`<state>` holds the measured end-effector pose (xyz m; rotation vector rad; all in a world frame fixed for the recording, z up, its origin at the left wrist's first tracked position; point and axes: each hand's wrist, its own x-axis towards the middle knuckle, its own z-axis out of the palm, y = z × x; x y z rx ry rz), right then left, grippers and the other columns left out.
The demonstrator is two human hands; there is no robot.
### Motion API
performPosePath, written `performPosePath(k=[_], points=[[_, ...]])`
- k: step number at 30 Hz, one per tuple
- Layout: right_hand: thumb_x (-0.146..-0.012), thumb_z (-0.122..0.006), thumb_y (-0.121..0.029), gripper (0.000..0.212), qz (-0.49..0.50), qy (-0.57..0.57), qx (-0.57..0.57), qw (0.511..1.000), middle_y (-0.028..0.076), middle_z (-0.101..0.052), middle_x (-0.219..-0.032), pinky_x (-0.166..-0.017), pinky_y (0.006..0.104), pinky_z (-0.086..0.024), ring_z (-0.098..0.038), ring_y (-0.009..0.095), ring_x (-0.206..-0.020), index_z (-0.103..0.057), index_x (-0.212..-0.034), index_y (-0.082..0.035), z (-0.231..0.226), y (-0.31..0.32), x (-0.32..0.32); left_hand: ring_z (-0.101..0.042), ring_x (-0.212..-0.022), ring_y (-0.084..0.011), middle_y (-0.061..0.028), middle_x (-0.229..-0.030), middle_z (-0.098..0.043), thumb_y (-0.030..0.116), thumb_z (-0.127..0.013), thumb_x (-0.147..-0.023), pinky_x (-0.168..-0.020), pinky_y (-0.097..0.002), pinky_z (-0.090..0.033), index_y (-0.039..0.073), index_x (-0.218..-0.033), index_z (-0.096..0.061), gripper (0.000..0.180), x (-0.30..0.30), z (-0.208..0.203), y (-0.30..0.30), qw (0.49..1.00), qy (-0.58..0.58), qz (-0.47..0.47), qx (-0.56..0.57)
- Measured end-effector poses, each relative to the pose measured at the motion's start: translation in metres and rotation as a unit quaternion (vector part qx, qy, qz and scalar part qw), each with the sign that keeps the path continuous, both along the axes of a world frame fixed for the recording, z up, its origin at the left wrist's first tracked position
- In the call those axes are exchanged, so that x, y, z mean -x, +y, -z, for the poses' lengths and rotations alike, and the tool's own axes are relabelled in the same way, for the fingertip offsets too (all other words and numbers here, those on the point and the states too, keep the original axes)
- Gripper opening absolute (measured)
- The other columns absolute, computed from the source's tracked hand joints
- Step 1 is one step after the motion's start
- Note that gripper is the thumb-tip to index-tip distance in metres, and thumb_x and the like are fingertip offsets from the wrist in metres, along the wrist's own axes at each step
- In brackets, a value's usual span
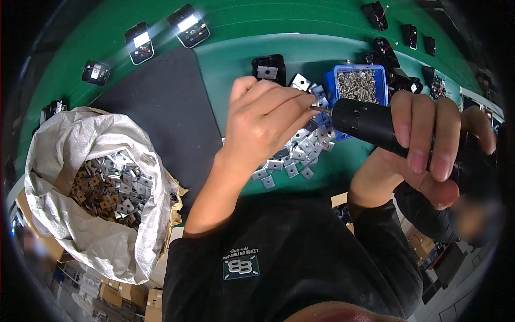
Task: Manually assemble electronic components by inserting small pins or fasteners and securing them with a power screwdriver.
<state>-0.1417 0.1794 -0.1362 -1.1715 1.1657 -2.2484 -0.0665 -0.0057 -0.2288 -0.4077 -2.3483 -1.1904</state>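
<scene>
In my right hand (429,134) is a black power screwdriver (362,118), its fingers wrapped round the body and its bit pointing left. My left hand (263,115) has its fingers pinched together at the tip of that bit; whatever they hold is hidden or too small to name. Just beyond the left knuckles lies a black plastic housing (276,63) with a square metal plate (266,72) in it. Loose square metal plates (303,147), each with a hole, are heaped under and beside both hands. A blue bin (335,80) of small screws (358,86) stands behind the screwdriver.
On the left, a white woven sack (48,161) holds many metal clips (115,188). A dark mat (171,107) covers part of the green table (236,48). Several black devices (188,26) lie along the far left; black housings (383,51) are scattered at the far right.
</scene>
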Motion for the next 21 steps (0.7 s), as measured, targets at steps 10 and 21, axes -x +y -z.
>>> performPosePath(k=[10, 21], points=[[-0.084, -0.066, -0.02, 0.04, 0.129, -0.021, -0.033, 0.991, -0.008, -0.05, -0.083, -0.078, 0.03, -0.037, -0.047, 0.007, -0.072, -0.049, -0.119, -0.024, 0.028, -0.045, 0.003, -0.043, -0.129, -0.0307, -0.014, -0.145, -0.04, 0.018, -0.087, -0.05, -0.101, -0.0409, -0.031, 0.008, -0.145, -0.033, 0.109, 0.005, 0.006, -0.035, 0.986, -0.165, -0.014, 0.038], [-0.086, -0.058, -0.019, 0.039, 0.161, 0.025, -0.058, 0.985, -0.006, -0.048, -0.083, -0.077, 0.0333, -0.039, -0.045, 0.009, -0.071, -0.046, -0.122, -0.024, 0.045, -0.056, 0.009, -0.052, -0.118, -0.0292, -0.0122, -0.123, -0.057, 0.014, -0.083, -0.057, -0.099, -0.041, -0.035, 0.008, -0.13, -0.051, 0.079, 0.013, 0.021, -0.035, 0.987, -0.161, -0.004, 0.017]])
